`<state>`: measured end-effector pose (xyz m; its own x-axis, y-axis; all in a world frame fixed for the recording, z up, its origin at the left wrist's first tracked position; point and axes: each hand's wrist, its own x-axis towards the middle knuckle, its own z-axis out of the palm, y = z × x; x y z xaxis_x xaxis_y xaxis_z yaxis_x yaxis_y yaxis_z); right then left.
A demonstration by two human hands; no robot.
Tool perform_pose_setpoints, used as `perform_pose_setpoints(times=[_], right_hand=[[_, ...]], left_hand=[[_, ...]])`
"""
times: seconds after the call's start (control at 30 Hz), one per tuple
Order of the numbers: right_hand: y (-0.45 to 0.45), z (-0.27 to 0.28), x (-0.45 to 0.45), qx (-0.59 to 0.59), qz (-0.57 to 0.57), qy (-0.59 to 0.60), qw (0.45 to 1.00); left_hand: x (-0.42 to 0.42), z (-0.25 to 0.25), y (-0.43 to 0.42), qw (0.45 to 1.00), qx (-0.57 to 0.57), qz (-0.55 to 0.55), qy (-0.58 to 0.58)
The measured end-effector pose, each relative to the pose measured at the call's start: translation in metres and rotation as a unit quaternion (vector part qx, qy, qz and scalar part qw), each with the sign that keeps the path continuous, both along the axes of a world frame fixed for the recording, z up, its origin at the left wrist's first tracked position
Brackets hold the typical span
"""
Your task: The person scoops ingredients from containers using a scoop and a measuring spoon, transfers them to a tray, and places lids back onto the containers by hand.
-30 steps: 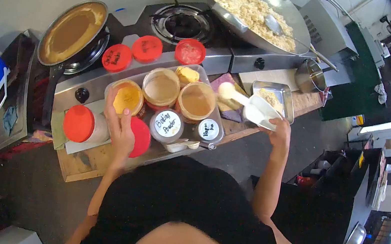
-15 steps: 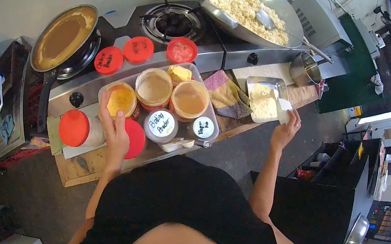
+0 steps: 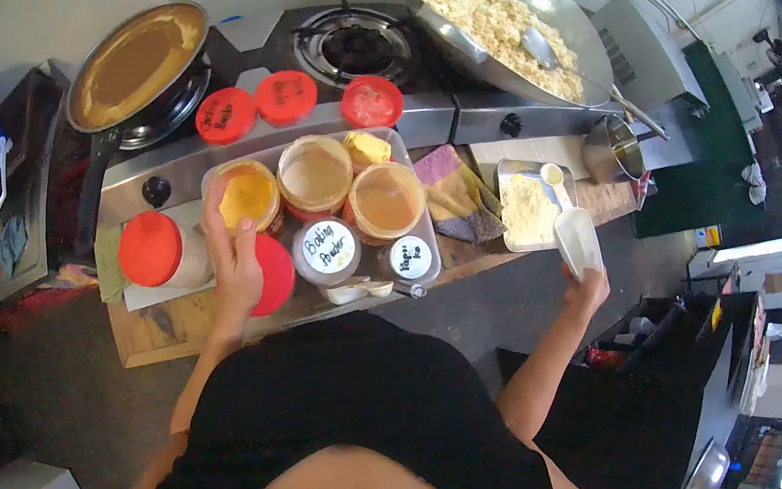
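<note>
My left hand (image 3: 232, 256) is closed round the near side of an open jar of yellow powder (image 3: 247, 199), its fingers along the left wall and the thumb in front. My right hand (image 3: 586, 290) grips a white plastic measuring scoop (image 3: 576, 240), double-ended, with a large bowl near my fingers and a small cup at the far end. That small cup is above the metal tray (image 3: 563, 176) of pale yellow powder (image 3: 528, 209). Two more open jars, one of beige powder (image 3: 316, 173) and one of orange-brown powder (image 3: 384, 200), stand beside the yellow one in a plastic bin (image 3: 433, 222).
Tubs labelled "Baking Powder" (image 3: 329, 247) and another white-lidded tub (image 3: 410, 259) share the bin. Red lids (image 3: 286, 97) lie along the stove edge. Behind are a frying pan (image 3: 196, 21) and a wok (image 3: 582, 45) of crumbly food. A cloth (image 3: 459, 194) lies between bin and tray.
My right hand has moved slightly right and toward me, and the scoop has turned so both its ends show. My left hand stays on the jar. The view has shifted slightly.
</note>
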<state>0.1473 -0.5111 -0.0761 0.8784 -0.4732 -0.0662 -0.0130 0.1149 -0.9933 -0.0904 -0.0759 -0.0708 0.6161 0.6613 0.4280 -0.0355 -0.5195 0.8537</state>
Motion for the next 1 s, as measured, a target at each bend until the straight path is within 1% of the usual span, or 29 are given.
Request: perform_pose_setpoints(times=[0.1,0.13,0.2,0.23,0.3,0.37,0.4,0.43,0.5,0.53,0.63,0.73,0.83,0.87,0.97,1.0], right_hand=[[0.036,0.033,-0.013,-0.012,0.172,0.017,0.985],[0.051,0.046,-0.016,-0.047,0.237,0.014,0.97],[0.099,0.08,-0.027,-0.212,0.299,-0.045,0.929],[0.124,0.093,-0.032,-0.293,0.324,-0.076,0.896],[0.169,0.103,-0.038,-0.4,0.398,-0.164,0.809],[0.216,0.107,-0.049,-0.492,0.42,-0.235,0.725],[0.236,0.104,-0.056,-0.55,0.411,-0.255,0.681],[0.253,0.1,-0.062,-0.603,0.401,-0.274,0.632],[0.279,0.084,-0.067,-0.654,0.411,-0.25,0.584],[0.286,0.076,-0.067,-0.68,0.413,-0.238,0.558],[0.292,0.052,-0.065,-0.639,0.424,-0.25,0.592],[0.287,0.05,-0.056,-0.595,0.502,-0.191,0.598],[0.272,0.069,-0.043,-0.521,0.481,-0.139,0.691],[0.261,0.057,-0.024,-0.505,0.492,-0.17,0.688],[0.236,0.073,-0.008,-0.4,0.493,-0.128,0.762],[0.231,0.086,-0.011,-0.393,0.483,-0.117,0.773]], left_hand=[[-0.003,-0.004,0.005,1.0,0.015,-0.002,0.013],[-0.003,-0.003,0.004,1.0,0.015,-0.001,0.015],[-0.002,0.001,0.002,1.0,0.023,-0.009,0.012],[-0.002,0.001,0.002,1.0,0.018,-0.006,0.009],[-0.001,-0.003,0.001,1.0,0.007,-0.001,0.0],[0.0,-0.007,0.003,1.0,0.01,0.0,-0.003],[-0.001,-0.008,0.005,1.0,0.012,0.004,-0.003],[-0.001,-0.008,0.005,0.999,-0.019,0.007,-0.03],[-0.001,-0.006,0.002,0.993,-0.081,0.014,-0.084],[-0.002,-0.005,0.002,0.991,-0.093,0.023,-0.097],[-0.001,-0.004,0.002,0.983,-0.118,0.043,-0.13],[-0.002,-0.005,0.003,0.984,-0.112,0.05,-0.127],[0.0,-0.008,0.005,0.988,-0.096,0.051,-0.112],[0.0,-0.007,0.004,0.988,-0.093,0.05,-0.111],[0.001,-0.006,0.004,0.988,-0.09,0.044,-0.117],[0.001,-0.006,0.003,0.988,-0.09,0.041,-0.12]])
